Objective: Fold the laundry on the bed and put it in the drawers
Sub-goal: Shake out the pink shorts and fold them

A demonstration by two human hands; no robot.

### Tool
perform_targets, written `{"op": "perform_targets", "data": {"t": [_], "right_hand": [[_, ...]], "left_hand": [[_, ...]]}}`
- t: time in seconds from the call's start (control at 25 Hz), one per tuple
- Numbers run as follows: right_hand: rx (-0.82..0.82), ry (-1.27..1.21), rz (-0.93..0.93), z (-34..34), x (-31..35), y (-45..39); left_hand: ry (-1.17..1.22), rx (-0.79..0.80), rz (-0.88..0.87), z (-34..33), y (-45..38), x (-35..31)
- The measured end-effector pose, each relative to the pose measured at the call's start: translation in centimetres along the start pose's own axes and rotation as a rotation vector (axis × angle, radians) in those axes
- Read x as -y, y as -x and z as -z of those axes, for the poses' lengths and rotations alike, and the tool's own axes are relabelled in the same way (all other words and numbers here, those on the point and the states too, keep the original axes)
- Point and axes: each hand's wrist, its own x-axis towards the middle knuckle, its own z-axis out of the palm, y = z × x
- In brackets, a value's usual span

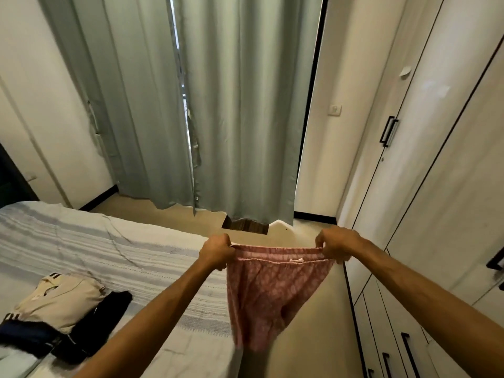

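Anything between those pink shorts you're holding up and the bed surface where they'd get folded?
Nothing visible. Left hand and right hand grip the pink shorts by the waistband beside the bed; the clothes pile lies further left, leaving striped cover bare.

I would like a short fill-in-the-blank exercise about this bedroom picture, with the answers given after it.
1. Both hands hold the pink shorts by the ____.
2. The left hand and the right hand grip opposite ____ of it.
3. The beige garment and dark clothes lie on the ____.
4. Behind the shorts hang long ____ curtains.

Answers: waistband; ends; bed; green
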Motion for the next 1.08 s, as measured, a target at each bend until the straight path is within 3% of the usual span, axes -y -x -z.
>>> {"op": "perform_targets", "data": {"t": [0.08, 0.16, 0.24, 0.56, 0.84, 1.0, 1.08], "right_hand": [[0.153, -0.050, 0.017, -0.7, -1.5, 0.0], [0.255, -0.099, 0.075, -1.4, -1.9, 0.2], [0.328, -0.059, 0.155, -2.4, -1.6, 0.0], [0.207, -0.088, 0.164, -3.7, -0.1, -2.7], [0.201, -0.151, 0.184, -1.3, -1.0, -4.7], [-0.056, -0.299, 0.327, 0.2, -0.7, -4.5], [-0.095, -0.286, 0.415, 0.7, -0.4, -3.8]], "left_hand": [[0.315, 0.000, 0.120, -1.2, -0.3, -0.1], [0.701, 0.111, 0.288, -2.3, -0.5, -1.1], [0.935, 0.187, 0.375, -2.9, -0.4, -2.2], [1.050, 0.056, 0.376, -1.6, -0.7, -3.0], [0.672, -0.013, 0.194, 1.3, -2.4, -0.3], [-0.155, 0.088, -0.079, 4.5, -3.3, 0.3], [-0.431, 0.189, -0.333, 6.2, -4.5, 0.4]]}}
